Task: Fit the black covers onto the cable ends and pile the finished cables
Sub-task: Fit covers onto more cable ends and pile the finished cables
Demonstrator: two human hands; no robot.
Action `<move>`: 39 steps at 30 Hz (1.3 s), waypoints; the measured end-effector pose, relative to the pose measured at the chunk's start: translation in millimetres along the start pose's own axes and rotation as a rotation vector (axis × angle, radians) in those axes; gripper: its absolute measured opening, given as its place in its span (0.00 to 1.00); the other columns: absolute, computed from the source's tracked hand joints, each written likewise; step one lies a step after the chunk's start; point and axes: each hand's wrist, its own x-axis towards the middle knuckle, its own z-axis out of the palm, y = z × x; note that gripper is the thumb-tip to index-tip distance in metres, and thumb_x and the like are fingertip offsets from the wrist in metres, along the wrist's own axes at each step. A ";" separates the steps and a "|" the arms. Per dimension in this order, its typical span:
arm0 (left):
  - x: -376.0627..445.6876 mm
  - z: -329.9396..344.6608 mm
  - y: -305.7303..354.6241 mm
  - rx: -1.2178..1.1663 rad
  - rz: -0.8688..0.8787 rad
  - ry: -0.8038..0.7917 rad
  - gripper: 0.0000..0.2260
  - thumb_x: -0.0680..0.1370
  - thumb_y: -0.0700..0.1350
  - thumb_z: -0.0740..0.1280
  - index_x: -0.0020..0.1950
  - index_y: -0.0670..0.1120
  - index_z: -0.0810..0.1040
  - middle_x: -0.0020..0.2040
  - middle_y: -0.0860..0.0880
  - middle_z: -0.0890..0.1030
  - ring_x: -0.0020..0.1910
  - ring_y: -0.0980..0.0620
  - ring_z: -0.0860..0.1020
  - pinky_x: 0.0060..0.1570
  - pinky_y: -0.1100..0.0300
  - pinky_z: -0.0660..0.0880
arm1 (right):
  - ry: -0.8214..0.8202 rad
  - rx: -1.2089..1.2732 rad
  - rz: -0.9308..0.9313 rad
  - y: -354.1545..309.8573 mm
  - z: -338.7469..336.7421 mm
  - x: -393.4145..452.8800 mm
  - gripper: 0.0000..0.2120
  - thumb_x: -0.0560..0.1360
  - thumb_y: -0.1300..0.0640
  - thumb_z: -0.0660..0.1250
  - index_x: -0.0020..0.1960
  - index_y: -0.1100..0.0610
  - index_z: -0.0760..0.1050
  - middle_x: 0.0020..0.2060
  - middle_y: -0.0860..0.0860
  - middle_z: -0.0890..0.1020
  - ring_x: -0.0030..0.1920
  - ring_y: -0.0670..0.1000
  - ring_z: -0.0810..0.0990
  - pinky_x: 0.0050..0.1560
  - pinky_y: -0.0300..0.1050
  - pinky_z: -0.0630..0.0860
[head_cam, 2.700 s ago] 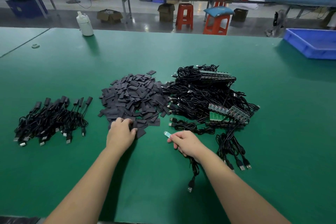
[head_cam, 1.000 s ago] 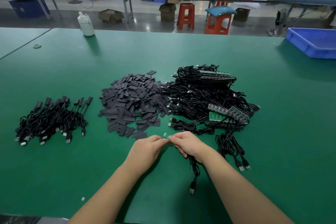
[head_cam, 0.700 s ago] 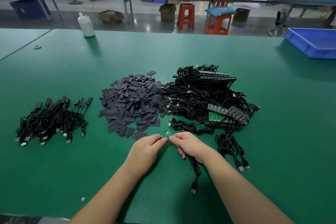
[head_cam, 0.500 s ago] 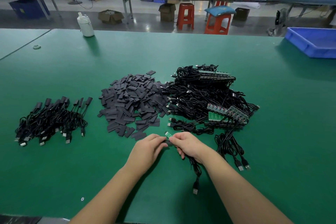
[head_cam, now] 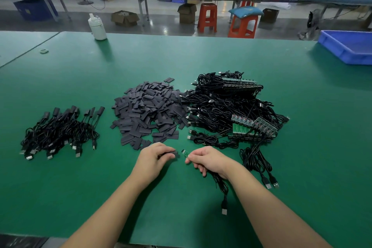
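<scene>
Head view, left to right: finished cables (head_cam: 60, 130) piled on green table (head_cam: 302, 167), heap of black covers (head_cam: 149, 110), tangle of uncovered cables (head_cam: 227, 106). Nearer: left hand (head_cam: 155, 159) pinching 1 cover (head_cam: 174, 155), just apart from green board end (head_cam: 185, 153) pinched by right hand (head_cam: 207, 160).

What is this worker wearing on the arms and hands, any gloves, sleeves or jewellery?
Nothing that shows. The left hand and right hand are bare, with no gloves, rings or finger cots. Both forearms are uncovered all the way to the bottom edge of the picture: no sleeves, watch, bracelet or wrist strap in view.
</scene>
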 end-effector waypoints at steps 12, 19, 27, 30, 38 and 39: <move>1.9 4.0 4.1 0.059 0.062 -0.045 0.08 0.74 0.44 0.75 0.53 0.50 0.86 0.46 0.60 0.81 0.45 0.63 0.78 0.49 0.77 0.68 | -0.030 -0.012 -0.002 0.5 -2.7 -0.3 0.10 0.82 0.55 0.64 0.52 0.53 0.85 0.26 0.43 0.72 0.27 0.43 0.70 0.29 0.38 0.73; 3.5 2.2 7.7 0.065 0.095 -0.054 0.08 0.74 0.44 0.75 0.53 0.48 0.86 0.47 0.55 0.83 0.46 0.58 0.79 0.52 0.68 0.73 | -0.042 -0.041 0.004 -2.8 -2.7 -2.5 0.10 0.83 0.54 0.64 0.51 0.53 0.84 0.25 0.42 0.72 0.25 0.42 0.69 0.34 0.40 0.73; 10.5 -4.1 10.0 0.092 0.117 -0.158 0.09 0.75 0.45 0.74 0.54 0.47 0.86 0.48 0.55 0.83 0.47 0.58 0.78 0.51 0.76 0.67 | -0.050 -0.051 -0.005 -2.1 -2.4 -2.7 0.11 0.83 0.55 0.64 0.51 0.56 0.85 0.24 0.42 0.71 0.24 0.42 0.69 0.32 0.41 0.71; 13.5 -7.0 10.6 0.092 0.129 -0.180 0.09 0.75 0.45 0.74 0.54 0.47 0.85 0.48 0.56 0.82 0.47 0.59 0.78 0.51 0.74 0.68 | -0.051 -0.045 -0.015 0.2 -2.3 -1.4 0.11 0.83 0.55 0.64 0.49 0.55 0.84 0.23 0.42 0.71 0.24 0.42 0.69 0.31 0.39 0.72; 14.3 -7.4 12.1 0.074 0.118 -0.183 0.10 0.75 0.46 0.74 0.55 0.48 0.85 0.49 0.57 0.83 0.48 0.60 0.79 0.53 0.70 0.72 | -0.037 -0.032 -0.018 5.2 -2.7 1.3 0.11 0.82 0.54 0.64 0.46 0.53 0.84 0.24 0.42 0.72 0.25 0.43 0.69 0.29 0.38 0.73; 14.1 -7.0 11.7 0.075 0.121 -0.188 0.09 0.75 0.46 0.74 0.55 0.48 0.85 0.48 0.57 0.82 0.47 0.61 0.78 0.52 0.72 0.71 | -0.037 -0.034 -0.021 5.2 -2.5 1.4 0.12 0.82 0.54 0.64 0.46 0.53 0.84 0.24 0.42 0.71 0.25 0.43 0.69 0.29 0.38 0.73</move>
